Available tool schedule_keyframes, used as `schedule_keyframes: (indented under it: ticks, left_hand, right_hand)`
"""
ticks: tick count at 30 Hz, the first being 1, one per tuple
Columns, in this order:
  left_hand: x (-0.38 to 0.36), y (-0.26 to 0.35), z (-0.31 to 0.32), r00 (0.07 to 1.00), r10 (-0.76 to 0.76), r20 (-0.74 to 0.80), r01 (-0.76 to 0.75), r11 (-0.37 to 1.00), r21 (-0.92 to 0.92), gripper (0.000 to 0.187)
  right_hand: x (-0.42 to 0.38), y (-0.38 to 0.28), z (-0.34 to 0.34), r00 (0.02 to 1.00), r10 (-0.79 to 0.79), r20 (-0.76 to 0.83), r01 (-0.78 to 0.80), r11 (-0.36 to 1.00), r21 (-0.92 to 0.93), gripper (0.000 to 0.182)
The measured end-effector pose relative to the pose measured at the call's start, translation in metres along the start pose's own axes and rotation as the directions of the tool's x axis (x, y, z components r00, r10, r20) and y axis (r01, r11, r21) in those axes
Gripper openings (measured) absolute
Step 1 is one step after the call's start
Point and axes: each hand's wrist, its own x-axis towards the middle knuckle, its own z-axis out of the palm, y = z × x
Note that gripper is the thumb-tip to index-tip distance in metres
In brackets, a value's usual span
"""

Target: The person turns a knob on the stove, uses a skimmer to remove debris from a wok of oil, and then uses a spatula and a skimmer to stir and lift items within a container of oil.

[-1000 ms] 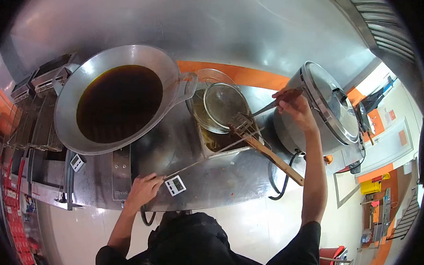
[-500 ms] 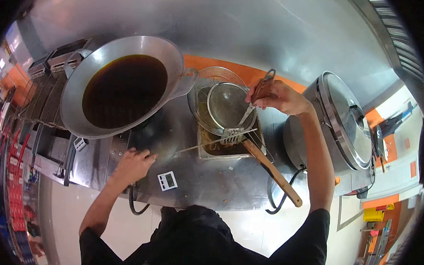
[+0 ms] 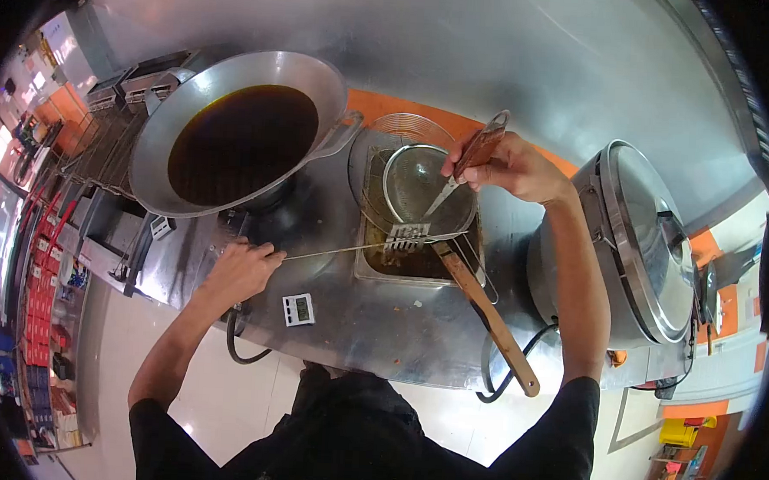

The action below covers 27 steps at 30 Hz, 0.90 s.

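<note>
My left hand [image 3: 245,269] is closed on the near end of a long thin rod [image 3: 327,253], which slants right across the counter and over a metal tray [image 3: 404,279]. My right hand [image 3: 518,170] grips the brown handle of a slotted turner [image 3: 443,196], its blade pointing down. That slotted blade lies against the rod, towards its far end. Beneath them, a round mesh strainer [image 3: 418,181] rests over the tray, its wooden handle [image 3: 493,324] reaching towards the counter's front edge. Dark liquid and bits show in the tray.
A large wok [image 3: 327,89] of dark liquid stands at the left. A big lidded pot [image 3: 575,250] is on the right. A white timer [image 3: 298,309] lies near the front edge, with another timer [image 3: 161,227] farther left. Wire racks [image 3: 102,151] stand beyond the wok.
The turner's blade has slid left along the rod, towards my left hand. My left hand keeps its hold on the rod. The whole view has shifted slightly.
</note>
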Motion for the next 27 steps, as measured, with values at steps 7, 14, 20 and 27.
schedule_keyframes:
  ticks: [7,14,20,27]
  left_hand:
    - [0.018,0.009,0.008,0.997,0.014,0.077,-0.012,0.999,-0.032,0.027]
    - [0.023,0.009,0.016,0.999,0.041,0.026,-0.039,0.998,-0.056,0.027]
    - [0.019,0.016,0.001,0.998,-0.002,0.058,0.007,0.997,-0.08,0.024]
    - [0.006,0.01,-0.005,0.996,-0.076,0.049,0.086,0.958,-0.273,0.022]
  right_hand:
    - [-0.005,0.011,-0.008,0.996,-0.083,0.024,0.085,0.991,-0.108,0.02]
    - [-0.013,-0.008,-0.008,0.998,-0.043,-0.045,0.038,0.994,-0.103,0.012]
    - [-0.033,-0.031,-0.007,0.989,-0.108,-0.097,0.09,0.98,-0.177,0.012]
    - [-0.047,-0.039,0.016,1.0,0.011,-0.02,-0.015,0.979,-0.205,0.016]
